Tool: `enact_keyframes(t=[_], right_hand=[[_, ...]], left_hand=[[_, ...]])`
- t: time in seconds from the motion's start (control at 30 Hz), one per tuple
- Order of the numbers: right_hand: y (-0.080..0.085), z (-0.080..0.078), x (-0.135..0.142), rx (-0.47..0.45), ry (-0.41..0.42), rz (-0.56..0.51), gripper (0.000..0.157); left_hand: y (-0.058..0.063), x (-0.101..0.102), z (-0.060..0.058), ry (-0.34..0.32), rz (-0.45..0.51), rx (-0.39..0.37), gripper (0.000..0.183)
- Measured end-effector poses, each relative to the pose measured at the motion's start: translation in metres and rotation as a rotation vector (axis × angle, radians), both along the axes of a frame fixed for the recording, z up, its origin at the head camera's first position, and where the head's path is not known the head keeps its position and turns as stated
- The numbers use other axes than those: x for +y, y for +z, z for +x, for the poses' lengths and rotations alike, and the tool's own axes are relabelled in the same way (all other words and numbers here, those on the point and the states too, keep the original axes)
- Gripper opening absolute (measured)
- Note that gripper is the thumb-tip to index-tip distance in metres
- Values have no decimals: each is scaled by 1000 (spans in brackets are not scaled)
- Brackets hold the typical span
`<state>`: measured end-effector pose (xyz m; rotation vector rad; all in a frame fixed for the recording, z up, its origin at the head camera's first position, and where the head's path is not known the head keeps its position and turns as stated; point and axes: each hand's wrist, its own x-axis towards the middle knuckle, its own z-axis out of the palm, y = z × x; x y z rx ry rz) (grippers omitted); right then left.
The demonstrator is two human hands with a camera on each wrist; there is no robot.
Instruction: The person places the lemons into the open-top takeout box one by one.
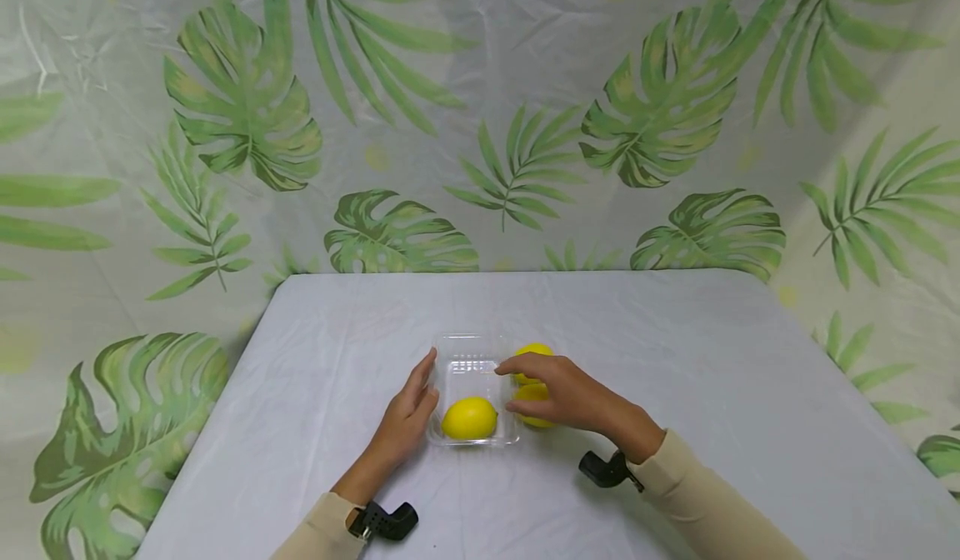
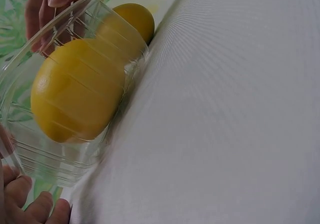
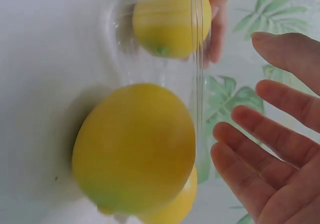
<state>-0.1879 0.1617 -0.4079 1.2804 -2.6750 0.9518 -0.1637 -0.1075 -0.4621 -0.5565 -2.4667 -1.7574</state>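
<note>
Midway across the tabletop (image 1: 360, 318), a clear container (image 1: 467, 383) held one lemon (image 1: 470, 418); just beside it, toward the right edge, two loose lemons (image 3: 135, 149) lay beneath the nearer right hand (image 1: 570, 389), spread and empty. The left hand (image 1: 405, 418), relaxed, touched the container.

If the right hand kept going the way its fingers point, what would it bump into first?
Probably the clear container: in the head view, the right hand overlaps its right side, though height is hard to judge.
</note>
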Motion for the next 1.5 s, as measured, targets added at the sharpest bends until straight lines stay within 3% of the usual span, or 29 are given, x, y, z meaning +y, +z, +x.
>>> enact_keyframes(t=[0.37, 0.6, 0.77, 1.0, 1.27, 1.5], right_hand=[[-2, 6, 17, -91, -41, 12, 43], [-10, 8, 27, -101, -52, 0, 44], [-16, 11, 33, -125, -59, -16, 46], [-23, 12, 34, -92, -77, -32, 44], [-24, 10, 26, 6, -86, -18, 44], [-26, 6, 27, 5, -81, -13, 44]], left_hand=[[-5, 0, 4, 21, 40, -23, 52], [-37, 2, -7, 42, 39, -28, 52], [-46, 2, -10, 22, 61, -24, 53], [-43, 3, -13, 0, 38, 1, 54], [-37, -1, -17, 35, 8, -36, 53], [-35, -4, -17, 41, 9, -30, 54]])
